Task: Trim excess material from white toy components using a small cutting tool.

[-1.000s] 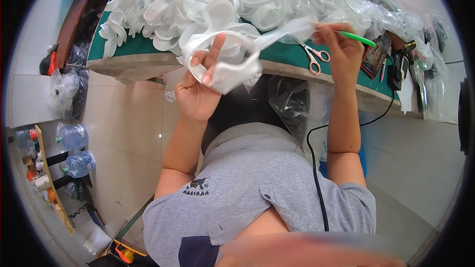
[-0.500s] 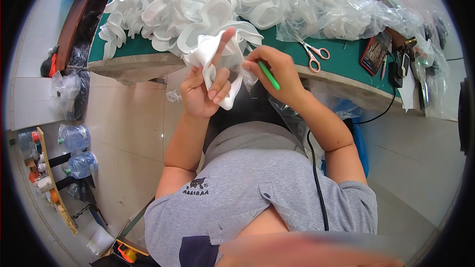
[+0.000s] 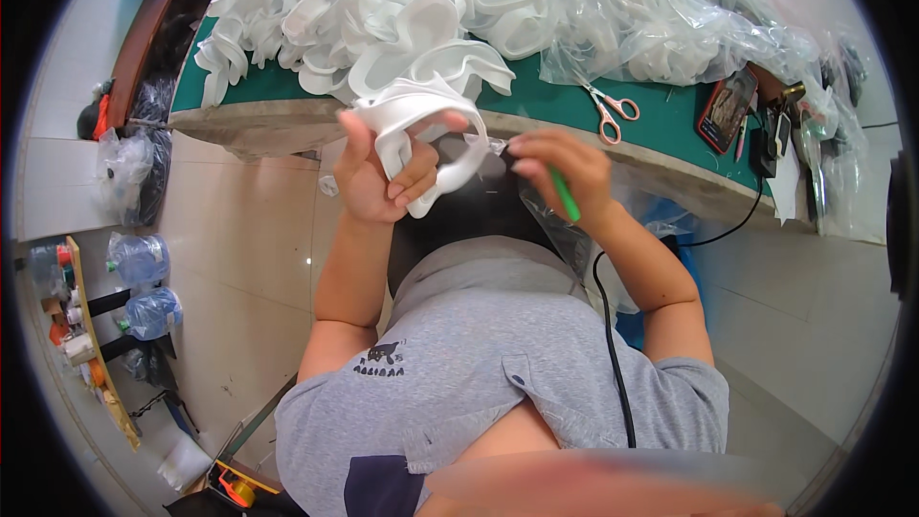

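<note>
My left hand (image 3: 371,177) is wrapped round a white, curved, ring-like moulded piece (image 3: 407,107), with some fingers through its opening. Held up before the table edge, the piece has a folded, wavy rim. My right hand (image 3: 574,165) grips a slim tool with a green handle (image 3: 565,195). The handle's end points back toward me, while its dark tip sits just right of the white piece. Blur keeps me from telling the tool's exact kind, or whether it touches the piece.
A large heap of similar white pieces (image 3: 383,14) covers the green-topped table (image 3: 536,86), partly under clear plastic (image 3: 651,29). Pink-handled scissors (image 3: 610,115), a phone (image 3: 728,110) and a black cable (image 3: 606,316) are to the right. Wrapped water bottles (image 3: 153,314) stand at left.
The white piece has turned, so its ring opening shows more. My right hand with the green-handled tool has moved to the right and slightly nearer me, away from the piece.
</note>
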A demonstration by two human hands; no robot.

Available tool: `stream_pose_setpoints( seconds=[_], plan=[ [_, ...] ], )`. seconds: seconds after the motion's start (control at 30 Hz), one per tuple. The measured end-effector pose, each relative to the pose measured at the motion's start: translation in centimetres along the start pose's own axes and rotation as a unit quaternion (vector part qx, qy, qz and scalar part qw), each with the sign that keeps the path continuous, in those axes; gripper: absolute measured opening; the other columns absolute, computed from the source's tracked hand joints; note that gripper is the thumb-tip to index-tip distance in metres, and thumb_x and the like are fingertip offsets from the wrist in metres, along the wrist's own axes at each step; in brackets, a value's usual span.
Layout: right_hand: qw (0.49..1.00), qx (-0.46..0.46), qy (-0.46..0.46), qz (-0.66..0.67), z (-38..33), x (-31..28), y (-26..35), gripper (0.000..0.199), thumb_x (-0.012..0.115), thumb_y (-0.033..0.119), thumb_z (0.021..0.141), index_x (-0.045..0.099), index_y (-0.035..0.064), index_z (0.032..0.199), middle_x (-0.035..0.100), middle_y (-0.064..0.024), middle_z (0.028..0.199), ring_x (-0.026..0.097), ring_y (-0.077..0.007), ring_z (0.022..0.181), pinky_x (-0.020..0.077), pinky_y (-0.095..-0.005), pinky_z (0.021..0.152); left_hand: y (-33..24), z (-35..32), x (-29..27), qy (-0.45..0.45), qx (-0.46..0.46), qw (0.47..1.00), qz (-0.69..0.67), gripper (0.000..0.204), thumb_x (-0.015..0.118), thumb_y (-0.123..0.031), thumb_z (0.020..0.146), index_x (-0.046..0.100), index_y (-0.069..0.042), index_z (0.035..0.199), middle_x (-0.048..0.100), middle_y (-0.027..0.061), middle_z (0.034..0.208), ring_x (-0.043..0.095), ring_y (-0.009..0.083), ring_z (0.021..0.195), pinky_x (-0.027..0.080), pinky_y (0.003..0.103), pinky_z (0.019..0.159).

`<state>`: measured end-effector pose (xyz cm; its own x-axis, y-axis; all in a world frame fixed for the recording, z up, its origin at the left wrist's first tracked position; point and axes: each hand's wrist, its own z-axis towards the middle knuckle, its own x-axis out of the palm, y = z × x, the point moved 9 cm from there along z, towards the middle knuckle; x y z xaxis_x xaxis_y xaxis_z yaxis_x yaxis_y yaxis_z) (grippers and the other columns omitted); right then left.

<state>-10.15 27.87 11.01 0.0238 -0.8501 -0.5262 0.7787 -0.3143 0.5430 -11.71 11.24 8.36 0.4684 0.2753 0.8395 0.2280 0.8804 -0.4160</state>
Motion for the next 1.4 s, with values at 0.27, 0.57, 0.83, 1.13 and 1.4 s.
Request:
stream_pose_setpoints(
  seconds=[0.27, 0.57, 0.83, 1.13, 1.4],
  plan=[
    [0.827, 0.287, 0.120, 0.468, 3.3, 4.4, -3.5, 0.014, 0.060, 0.007, 0.089, 0.047, 0.0066, 0.095, 0.061, -0.0045, 0.097, 0.050, -0.0055, 0.075, 0.0411, -0.0192, 0.063, 1.6, -1.4, -2.4, -0.059, -0.107, 0.992, -0.019, 0.047, 0.061, -0.034, 0.087, 0.047, -0.005, 0.121, 0.060, 0.0195, 0.099, 0.053, 0.0092, 0.057, 0.043, 0.021, 0.042],
    [0.927, 0.210, 0.074, 0.302, 4.5, 3.5, -1.6, 0.025, 0.067, 0.000, 0.083, 0.043, 0.0058, 0.080, 0.058, -0.0039, 0.083, 0.049, -0.0086, 0.074, 0.0425, -0.0215, 0.064, 1.6, -1.7, -3.9, -0.291, -0.055, 0.953, 0.060, 0.037, 0.060, -0.021, 0.089, 0.049, 0.000, 0.118, 0.058, 0.0156, 0.113, 0.058, 0.0256, 0.105, 0.048, 0.041, 0.091],
    [0.977, 0.121, -0.046, 0.169, 6.4, 1.0, -5.1, 0.022, 0.057, -0.010, 0.083, 0.041, 0.0034, 0.079, 0.056, -0.0055, 0.083, 0.046, -0.0119, 0.072, 0.0421, -0.0202, 0.069, 3.5, -1.2, -0.2, -0.193, -0.214, 0.933, 0.216, 0.045, 0.074, -0.002, 0.071, 0.052, 0.003, 0.110, 0.063, 0.0096, 0.095, 0.065, 0.0188, 0.082, 0.053, 0.032, 0.074],
    [0.987, 0.150, -0.055, -0.010, 8.0, 0.3, -6.6, 0.020, 0.064, -0.002, 0.081, 0.045, 0.0001, 0.082, 0.057, -0.0092, 0.074, 0.047, -0.0134, 0.061, 0.0437, -0.0244, 0.064, 4.8, -0.9, 1.5, 0.038, -0.216, 0.916, 0.337, 0.043, 0.075, -0.034, 0.080, 0.056, 0.000, 0.098, 0.064, 0.0072, 0.086, 0.063, 0.0172, 0.083, 0.047, 0.029, 0.076],
    [0.924, 0.276, -0.002, 0.264, 4.0, 0.9, -4.2, 0.022, 0.063, 0.008, 0.089, 0.044, 0.0062, 0.079, 0.059, -0.0042, 0.086, 0.049, -0.0059, 0.073, 0.0431, -0.0201, 0.063, 2.0, 0.8, 1.4, -0.099, -0.110, 0.894, 0.424, 0.062, 0.067, -0.017, 0.085, 0.039, -0.004, 0.139, 0.065, 0.0060, 0.093, 0.061, 0.0117, 0.089, 0.047, 0.025, 0.080]
  ],
)
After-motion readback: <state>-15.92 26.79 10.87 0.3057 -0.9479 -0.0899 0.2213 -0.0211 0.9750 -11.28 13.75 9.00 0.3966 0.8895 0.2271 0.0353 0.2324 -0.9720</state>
